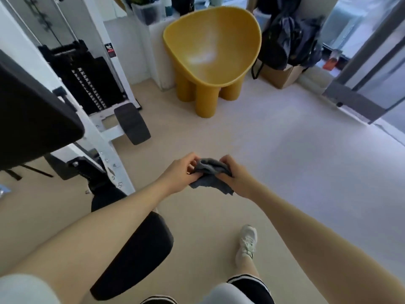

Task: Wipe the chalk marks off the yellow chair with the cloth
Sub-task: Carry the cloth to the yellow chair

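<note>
The yellow chair [228, 36] stands on thick round legs at the far side of the floor, its bowl-shaped seat facing me. Whitish chalk marks [202, 57] smear the seat's inside. A grey cloth [208, 172] is bunched between both hands in the middle of the view, well short of the chair. My left hand [179, 172] grips the cloth's left side with curled fingers. My right hand [232, 174] grips its right side, and a loose corner hangs below.
A white weight machine [92, 84] with black pads fills the left side. A black padded seat [135, 255] sits near my left arm. Dark bags on a cardboard box [282, 75] stand right of the chair. A glass door frame [361, 88] is at the right.
</note>
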Demonstrator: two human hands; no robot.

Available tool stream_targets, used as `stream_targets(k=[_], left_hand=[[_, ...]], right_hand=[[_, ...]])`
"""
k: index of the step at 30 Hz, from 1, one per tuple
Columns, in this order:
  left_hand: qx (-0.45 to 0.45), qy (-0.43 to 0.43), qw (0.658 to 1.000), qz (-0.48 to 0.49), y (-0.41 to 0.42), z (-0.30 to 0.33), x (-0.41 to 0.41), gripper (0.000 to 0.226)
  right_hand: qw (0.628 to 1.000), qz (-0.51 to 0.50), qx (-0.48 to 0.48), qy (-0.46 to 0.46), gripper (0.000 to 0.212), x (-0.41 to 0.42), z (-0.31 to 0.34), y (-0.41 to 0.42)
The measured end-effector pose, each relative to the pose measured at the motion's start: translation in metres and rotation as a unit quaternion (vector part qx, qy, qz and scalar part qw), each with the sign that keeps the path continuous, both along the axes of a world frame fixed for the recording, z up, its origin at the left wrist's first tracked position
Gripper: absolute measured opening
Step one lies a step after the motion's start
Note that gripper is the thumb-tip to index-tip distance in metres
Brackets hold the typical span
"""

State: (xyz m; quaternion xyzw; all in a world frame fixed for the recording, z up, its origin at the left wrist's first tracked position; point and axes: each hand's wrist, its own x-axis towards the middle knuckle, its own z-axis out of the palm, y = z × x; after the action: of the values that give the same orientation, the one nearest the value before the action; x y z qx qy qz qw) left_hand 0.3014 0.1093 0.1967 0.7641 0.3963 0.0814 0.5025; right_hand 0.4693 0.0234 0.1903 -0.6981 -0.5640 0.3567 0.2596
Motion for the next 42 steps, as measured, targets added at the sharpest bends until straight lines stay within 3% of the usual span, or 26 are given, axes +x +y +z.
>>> stream_targets(k=[8,13,17,19,22,25,28,31,34,38,42], left_hand=[[0.07,-0.019,0.997,0.012,0.081,0.012,0.177,0.031],[-0.131,-0.115,0.969,0.173,0.155,0.029,0.241,0.029],[-0.273,-0.218,0.899,0.266,0.239,0.01,0.29,0.029],[-0.31,-0.261,0.865,0.296,0.29,-0.004,0.318,0.028],[-0.357,-0.302,0.829,0.307,0.375,-0.011,0.35,0.031],[-0.378,-0.31,0.828,0.276,0.457,-0.004,0.367,0.042],[-0.358,-0.27,0.857,0.254,0.529,0.007,0.383,0.05],[-0.353,-0.253,0.858,0.274,0.59,0.01,0.396,0.055],[-0.326,-0.192,0.876,0.3,0.645,0.002,0.41,0.054],[-0.18,-0.04,0.924,0.334,0.706,-0.034,0.426,0.036],[-0.109,0.113,0.906,0.393,0.756,-0.083,0.427,0.044]], right_hand=[[0.99,0.089,0.05,-0.094,0.022,0.188,0.014,0.102],[0.988,0.1,0.053,-0.101,0.023,0.255,0.027,0.192],[0.991,0.034,0.07,-0.106,0.029,0.294,0.012,0.283],[0.997,0.034,0.042,-0.063,0.032,0.31,-0.004,0.336],[0.998,0.013,-0.026,0.054,0.061,0.321,-0.012,0.418],[0.994,-0.006,-0.029,0.101,0.068,0.331,-0.01,0.502],[0.996,0.029,-0.018,0.083,0.057,0.346,-0.003,0.586],[0.998,0.044,-0.003,0.037,0.025,0.371,-0.004,0.658],[0.995,0.104,0.003,-0.003,0.01,0.397,-0.011,0.727],[0.964,0.215,0.067,-0.145,0.038,0.425,-0.041,0.812],[0.914,0.331,0.069,-0.225,0.039,0.44,-0.074,0.886]])
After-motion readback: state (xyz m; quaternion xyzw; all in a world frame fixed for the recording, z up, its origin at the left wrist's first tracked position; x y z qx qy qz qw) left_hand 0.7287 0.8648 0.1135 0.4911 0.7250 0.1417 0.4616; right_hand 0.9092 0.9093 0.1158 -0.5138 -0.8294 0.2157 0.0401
